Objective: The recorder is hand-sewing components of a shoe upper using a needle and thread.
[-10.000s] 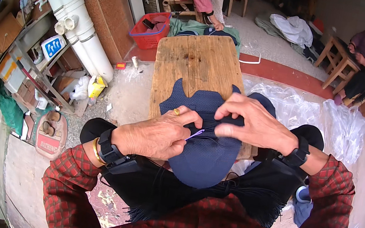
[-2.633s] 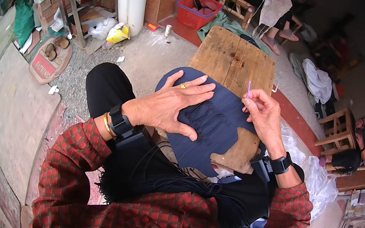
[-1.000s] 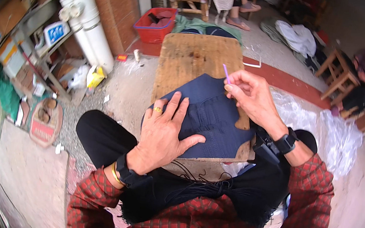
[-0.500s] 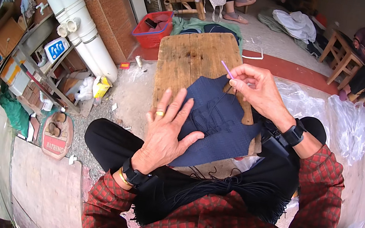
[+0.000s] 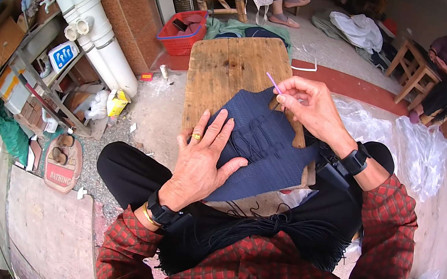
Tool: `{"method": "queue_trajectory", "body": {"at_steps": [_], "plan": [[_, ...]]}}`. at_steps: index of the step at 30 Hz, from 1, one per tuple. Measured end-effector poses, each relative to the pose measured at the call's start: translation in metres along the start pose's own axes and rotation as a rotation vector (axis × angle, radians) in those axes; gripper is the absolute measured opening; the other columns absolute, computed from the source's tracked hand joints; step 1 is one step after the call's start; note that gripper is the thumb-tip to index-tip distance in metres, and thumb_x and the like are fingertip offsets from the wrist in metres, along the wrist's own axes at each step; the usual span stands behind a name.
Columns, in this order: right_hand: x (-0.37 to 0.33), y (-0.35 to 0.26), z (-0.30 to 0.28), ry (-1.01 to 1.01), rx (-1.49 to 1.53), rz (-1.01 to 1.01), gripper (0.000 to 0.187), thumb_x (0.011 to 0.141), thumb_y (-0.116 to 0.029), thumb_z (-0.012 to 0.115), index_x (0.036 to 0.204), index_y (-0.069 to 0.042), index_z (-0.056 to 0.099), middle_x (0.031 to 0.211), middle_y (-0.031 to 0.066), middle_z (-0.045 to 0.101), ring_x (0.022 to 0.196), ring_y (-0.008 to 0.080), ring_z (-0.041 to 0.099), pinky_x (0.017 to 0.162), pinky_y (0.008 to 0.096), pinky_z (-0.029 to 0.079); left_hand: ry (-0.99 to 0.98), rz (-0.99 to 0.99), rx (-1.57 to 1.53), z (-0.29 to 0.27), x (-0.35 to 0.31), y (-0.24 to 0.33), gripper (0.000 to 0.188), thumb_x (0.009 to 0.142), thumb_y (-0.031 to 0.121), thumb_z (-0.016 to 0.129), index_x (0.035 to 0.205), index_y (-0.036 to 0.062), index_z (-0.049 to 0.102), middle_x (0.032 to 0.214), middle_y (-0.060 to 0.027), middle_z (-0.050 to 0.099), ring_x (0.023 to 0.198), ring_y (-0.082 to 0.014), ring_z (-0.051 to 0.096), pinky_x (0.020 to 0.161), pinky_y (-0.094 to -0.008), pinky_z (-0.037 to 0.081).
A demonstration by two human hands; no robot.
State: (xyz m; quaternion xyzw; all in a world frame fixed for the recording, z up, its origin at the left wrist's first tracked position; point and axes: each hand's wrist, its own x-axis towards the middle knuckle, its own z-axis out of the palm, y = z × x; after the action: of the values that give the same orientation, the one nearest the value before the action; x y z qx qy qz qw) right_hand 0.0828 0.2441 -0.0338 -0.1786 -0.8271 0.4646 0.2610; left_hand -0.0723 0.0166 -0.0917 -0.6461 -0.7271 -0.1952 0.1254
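A dark blue textured shoe upper [image 5: 264,175] lies on a wooden board [image 5: 235,62] in front of me, with dark lace strands running across its middle. My left hand [image 5: 200,156] rests on its left side, fingers spread and palm down. At the far right edge of the upper, my right hand [image 5: 313,108] pinches a thin purple stick [image 5: 271,80] between thumb and fingers. The stick's far end points up and left; its other end is hidden by the fingers. Below that hand a piece of wood like a handle [image 5: 298,137] shows beside the upper.
A red plastic basket [image 5: 183,34] stands beyond the board at the left. Clear plastic sheeting [image 5: 421,147] covers floor to the right. Dark cords [image 5: 285,228] lie across my lap. Two other people sit farther off. White pipes [image 5: 102,56] and a cluttered shelf stand left.
The lace strands on the upper were loose loops and now lie straighter and closer together. Both hands keep about the same places, and the whole view has shifted slightly.
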Motion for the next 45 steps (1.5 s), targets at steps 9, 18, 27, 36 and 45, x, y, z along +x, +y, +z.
{"method": "queue_trajectory", "body": {"at_steps": [9, 18, 27, 36, 45], "plan": [[0.006, 0.000, 0.001, -0.013, -0.021, -0.016, 0.012, 0.094, -0.010, 0.072, 0.103, -0.002, 0.072, 0.085, 0.0000, 0.070, 0.078, 0.0051, 0.064, 0.069, 0.0253, 0.052, -0.027, -0.023, -0.026, 0.000, -0.002, -0.002, 0.077, 0.095, 0.052, 0.064, 0.152, 0.0037, 0.046, 0.162, -0.0148, 0.039, 0.150, -0.0385, 0.033, 0.114, -0.0516, 0.026], [0.006, -0.010, 0.001, -0.064, -0.028, -0.132, 0.014, 0.092, -0.008, 0.074, 0.104, 0.001, 0.073, 0.089, 0.0032, 0.072, 0.082, 0.0071, 0.065, 0.072, 0.0276, 0.054, -0.063, 0.032, -0.087, -0.009, 0.002, -0.008, 0.075, 0.094, 0.051, 0.065, 0.153, 0.0080, 0.046, 0.164, -0.0086, 0.037, 0.152, -0.0371, 0.030, 0.113, -0.0624, 0.026], [0.006, -0.022, -0.005, -0.111, -0.188, -0.133, 0.014, 0.092, -0.007, 0.070, 0.105, -0.001, 0.072, 0.087, 0.0062, 0.071, 0.080, 0.0106, 0.064, 0.070, 0.0302, 0.052, -0.389, 0.179, -0.318, -0.025, 0.032, -0.038, 0.074, 0.080, 0.011, 0.061, 0.152, 0.0225, 0.050, 0.169, -0.0013, 0.030, 0.159, -0.0366, 0.010, 0.118, -0.0728, 0.007], [-0.016, -0.023, 0.007, -0.277, -0.314, -0.127, 0.017, 0.089, -0.005, 0.074, 0.107, -0.004, 0.075, 0.086, 0.0041, 0.068, 0.071, 0.0100, 0.061, 0.060, 0.0267, 0.047, -0.290, 0.210, -0.293, -0.040, 0.040, -0.050, 0.062, 0.078, -0.003, 0.055, 0.137, 0.0132, 0.065, 0.154, -0.0078, 0.053, 0.156, -0.0334, 0.025, 0.124, -0.0572, 0.016], [-0.008, -0.023, 0.008, -0.269, -0.352, -0.351, 0.020, 0.086, 0.001, 0.073, 0.106, -0.004, 0.074, 0.091, 0.0081, 0.068, 0.076, 0.0200, 0.066, 0.065, 0.0318, 0.052, -0.158, 0.018, -0.438, -0.013, 0.004, -0.035, 0.047, 0.092, 0.022, 0.075, 0.138, 0.0205, 0.065, 0.157, -0.0032, 0.050, 0.154, -0.0295, 0.032, 0.123, -0.0583, 0.014]]}}
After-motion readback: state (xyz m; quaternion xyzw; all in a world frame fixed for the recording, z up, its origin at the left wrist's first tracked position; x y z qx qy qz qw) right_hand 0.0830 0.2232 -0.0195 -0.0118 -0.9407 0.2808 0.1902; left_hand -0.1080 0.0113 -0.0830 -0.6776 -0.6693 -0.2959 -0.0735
